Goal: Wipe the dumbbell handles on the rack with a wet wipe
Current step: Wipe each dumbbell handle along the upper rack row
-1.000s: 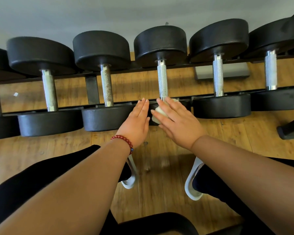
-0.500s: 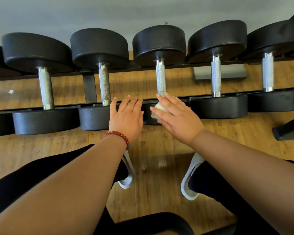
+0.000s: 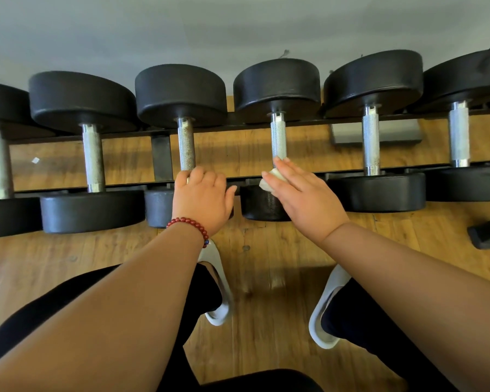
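Down at the rack (image 3: 161,157), our left hand (image 3: 203,196) is curled round the near end of one handle (image 3: 186,144), bead bracelet (image 3: 190,223) on the wrist. Our right hand (image 3: 303,193), fingers flat, presses the wipe (image 3: 270,179) against the bottom of the next handle (image 3: 278,137). Fat black weights (image 3: 375,190) crowd either side, white slippers (image 3: 219,318) on the wood floor (image 3: 272,278) below.

The handle (image 3: 186,144) in my left hand (image 3: 204,198) is silvery metal, knurled rough and dull-speckled. The dumbbell heads (image 3: 181,91) are matt black, faintly grainy. The wipe (image 3: 268,182) is white, soft, crumpled. My bracelet (image 3: 191,225) has glossy red beads. The floor (image 3: 266,278) is wood with a sheen.
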